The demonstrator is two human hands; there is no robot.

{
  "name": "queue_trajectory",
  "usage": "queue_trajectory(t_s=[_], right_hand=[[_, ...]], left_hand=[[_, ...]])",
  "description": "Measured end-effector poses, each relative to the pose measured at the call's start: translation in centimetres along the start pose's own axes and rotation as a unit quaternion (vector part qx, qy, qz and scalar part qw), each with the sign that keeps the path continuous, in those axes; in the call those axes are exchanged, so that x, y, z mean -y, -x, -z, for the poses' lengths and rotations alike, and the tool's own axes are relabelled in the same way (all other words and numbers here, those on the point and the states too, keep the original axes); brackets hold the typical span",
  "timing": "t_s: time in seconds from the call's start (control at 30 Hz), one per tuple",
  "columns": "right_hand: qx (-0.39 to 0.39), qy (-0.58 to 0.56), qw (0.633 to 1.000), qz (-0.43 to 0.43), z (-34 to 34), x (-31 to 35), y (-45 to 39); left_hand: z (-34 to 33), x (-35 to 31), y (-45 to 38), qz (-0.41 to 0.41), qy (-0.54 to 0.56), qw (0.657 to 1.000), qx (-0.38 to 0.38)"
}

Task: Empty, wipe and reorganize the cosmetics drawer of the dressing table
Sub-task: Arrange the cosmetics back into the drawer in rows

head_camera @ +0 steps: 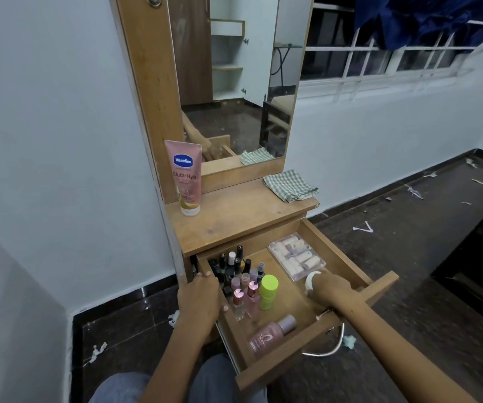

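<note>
The wooden drawer (347,263) of the dressing table is pulled out. Inside stand several nail polish bottles (241,282) at the left, a green-capped bottle (268,291), and a pink bottle (270,334) lying near the front. A clear box of small rolls (296,255) lies at the back right. My left hand (201,298) grips the drawer's left side wall. My right hand (327,287) reaches into the drawer and holds a small white round jar (311,280). A pink Vaseline tube (186,177) stands on the tabletop (234,219), with a checked cloth (290,185) at the right.
A mirror (234,82) rises behind the tabletop. A metal handle (328,349) hangs at the drawer's front. White scraps litter the dark floor (394,242). My knees in jeans (220,376) are just below the drawer. White wall at the left.
</note>
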State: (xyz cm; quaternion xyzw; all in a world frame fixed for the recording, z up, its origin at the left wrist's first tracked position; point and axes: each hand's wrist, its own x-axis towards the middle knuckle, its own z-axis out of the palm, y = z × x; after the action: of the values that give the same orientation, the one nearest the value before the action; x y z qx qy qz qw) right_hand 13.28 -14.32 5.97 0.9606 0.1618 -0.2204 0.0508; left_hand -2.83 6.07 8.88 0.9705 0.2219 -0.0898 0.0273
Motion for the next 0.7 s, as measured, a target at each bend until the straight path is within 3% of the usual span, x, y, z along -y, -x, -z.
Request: queue_trajectory(t_s=[0.1,0.2,0.3,0.4,0.53,0.7], right_hand=[[-0.047,0.001,0.999,0.022,0.7,1.2,0.9],[-0.118,-0.046,0.987,0.103,2.5,4.1,2.4],[-0.190,-0.195,0.946,0.175,5.0,8.9,3.3],[-0.290,-0.230,0.912,0.177,7.6,12.8,2.8],[-0.298,-0.233,0.905,0.194,8.5,14.6,1.0],[-0.304,-0.352,0.855,0.228,8.4,16.7,0.5]], left_hand=[[0.0,0.1,-0.1,0.000,0.001,1.000,0.005],[0.1,0.1,-0.1,0.004,0.001,1.000,0.008],[0.3,0.1,0.0,0.014,0.011,1.000,0.007],[0.6,0.0,0.0,0.019,0.002,1.000,0.019],[0.5,-0.2,-0.4,0.014,-0.008,0.999,0.032],[0.3,-0.1,-0.7,0.029,0.012,0.999,0.033]])
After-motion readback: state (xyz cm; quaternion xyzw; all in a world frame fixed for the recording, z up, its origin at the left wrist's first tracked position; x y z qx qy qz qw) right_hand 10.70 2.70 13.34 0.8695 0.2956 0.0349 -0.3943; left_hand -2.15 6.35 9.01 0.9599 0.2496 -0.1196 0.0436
